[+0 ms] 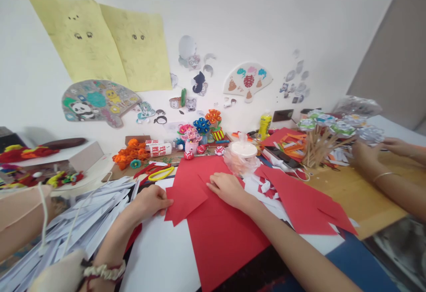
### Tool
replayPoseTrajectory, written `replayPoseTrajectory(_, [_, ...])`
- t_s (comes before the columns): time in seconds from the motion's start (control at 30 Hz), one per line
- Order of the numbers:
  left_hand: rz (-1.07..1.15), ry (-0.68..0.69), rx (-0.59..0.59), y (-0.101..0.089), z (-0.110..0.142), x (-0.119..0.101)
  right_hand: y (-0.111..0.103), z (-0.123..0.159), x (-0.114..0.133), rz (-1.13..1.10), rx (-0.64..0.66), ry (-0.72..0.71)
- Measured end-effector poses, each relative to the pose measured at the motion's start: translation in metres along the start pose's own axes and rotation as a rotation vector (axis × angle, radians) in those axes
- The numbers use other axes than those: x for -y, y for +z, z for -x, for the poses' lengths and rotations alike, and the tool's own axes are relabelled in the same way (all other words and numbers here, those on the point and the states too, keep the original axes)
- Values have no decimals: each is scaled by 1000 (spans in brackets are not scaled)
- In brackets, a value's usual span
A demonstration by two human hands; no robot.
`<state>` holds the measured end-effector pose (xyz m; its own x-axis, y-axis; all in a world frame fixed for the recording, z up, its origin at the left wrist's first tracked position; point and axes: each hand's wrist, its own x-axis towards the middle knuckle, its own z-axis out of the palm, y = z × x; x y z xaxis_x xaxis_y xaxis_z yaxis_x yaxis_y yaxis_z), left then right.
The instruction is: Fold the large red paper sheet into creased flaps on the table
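My left hand point(151, 201) has its thumb and fingers closed on the left edge of a small piece of red paper point(186, 201). That piece lies over a large sheet of red paper point(226, 234). On the other side, my right hand point(229, 189) rests palm down on the large red sheet, fingers stretched toward the small piece's right edge. Its thumb is hidden. Under the red paper, white paper point(159, 256) shows at the left. Yellow-handled scissors point(161, 174) lie just beyond my left hand.
White paper strips point(89, 216) lie at the left, beside another person's arm point(20, 203). A lidded cup in plastic point(244, 150) stands beyond my right hand. More red sheets point(302, 199) lie rightward. At the far right, another person's hands point(369, 156) touch paper flowers point(342, 128).
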<state>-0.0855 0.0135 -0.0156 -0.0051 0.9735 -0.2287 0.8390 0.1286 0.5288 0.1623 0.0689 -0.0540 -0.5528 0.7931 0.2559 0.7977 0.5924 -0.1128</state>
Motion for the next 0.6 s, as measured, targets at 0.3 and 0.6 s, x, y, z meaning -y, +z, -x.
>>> replayPoseTrajectory(0.3, [-138,28,-243,-8,2,-14,-8,2,2,-363,-15,13])
replayPoseTrajectory(0.6, [-205,-58,-534,-13,3,-14,-3,-3,-11,-228,-200,128])
